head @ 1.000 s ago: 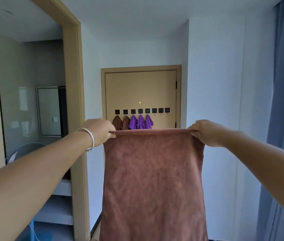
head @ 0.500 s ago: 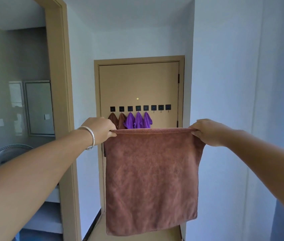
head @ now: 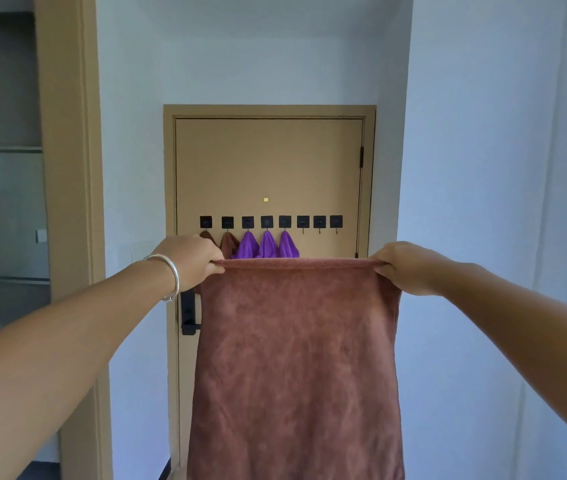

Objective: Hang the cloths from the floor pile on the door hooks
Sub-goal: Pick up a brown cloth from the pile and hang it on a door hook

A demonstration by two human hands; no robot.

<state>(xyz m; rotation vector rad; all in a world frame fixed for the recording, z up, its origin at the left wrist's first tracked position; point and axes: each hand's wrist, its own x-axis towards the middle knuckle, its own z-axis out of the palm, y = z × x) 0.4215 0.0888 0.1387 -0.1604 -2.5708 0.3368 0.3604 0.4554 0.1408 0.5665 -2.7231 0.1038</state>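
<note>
A brown cloth [head: 296,368] hangs flat in front of me, stretched by its top edge. My left hand [head: 188,259] pinches its top left corner and my right hand [head: 405,266] pinches its top right corner. Behind it stands a tan door [head: 268,161] with a row of several black hooks [head: 303,222]. Two brown cloths [head: 228,242] and three purple cloths [head: 266,244] hang from the five left hooks. The three right hooks [head: 319,222] are bare. The floor pile is out of sight.
A black door handle [head: 188,313] sits on the door's left side, partly hidden by the cloth. White walls [head: 483,202] flank the narrow passage. A tan door frame [head: 67,168] on the left opens onto another room with a glass panel.
I have moved closer to the door, which looks larger and more central. Both hands keep the same hold on the brown cloth, which again reaches the bottom of the view.
</note>
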